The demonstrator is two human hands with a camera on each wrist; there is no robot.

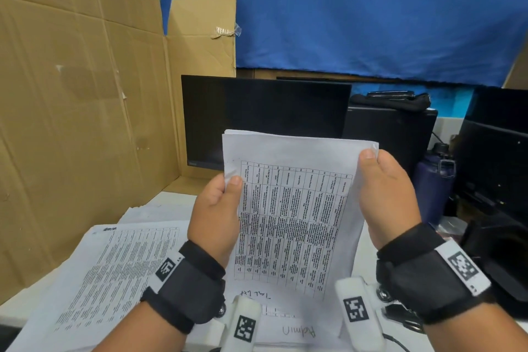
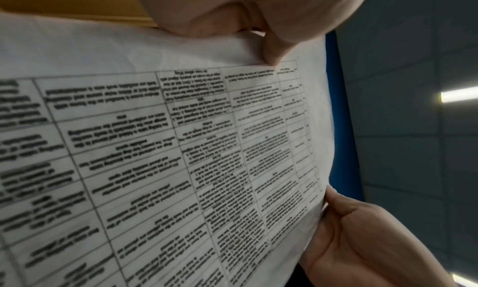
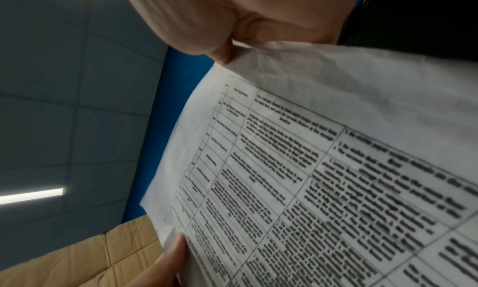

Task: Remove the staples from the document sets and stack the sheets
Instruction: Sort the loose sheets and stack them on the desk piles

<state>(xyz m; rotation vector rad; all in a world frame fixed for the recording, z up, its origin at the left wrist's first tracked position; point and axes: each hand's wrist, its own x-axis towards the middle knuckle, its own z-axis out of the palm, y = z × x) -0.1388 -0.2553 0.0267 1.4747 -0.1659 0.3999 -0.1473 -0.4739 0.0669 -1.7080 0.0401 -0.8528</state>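
Observation:
A set of white sheets [image 1: 294,208] printed with a table is held upright above the desk, between both hands. My left hand [image 1: 221,203] grips its left edge, thumb on the front near the top. My right hand [image 1: 383,191] grips the upper right corner, thumb on the front. The left wrist view shows the printed sheet [image 2: 181,148] close up with my left thumb [image 2: 271,46] on it and my right hand [image 2: 362,240] at the far edge. In the right wrist view the sheet [image 3: 323,179] fills the lower right. No staple is visible.
More printed sheets [image 1: 114,268] lie on the white desk at lower left, and a sheet with handwriting [image 1: 297,331] lies under my wrists. A cardboard wall [image 1: 80,108] stands left; a dark monitor [image 1: 257,111] behind; a dark bottle [image 1: 434,183] and black equipment [image 1: 491,157] at right.

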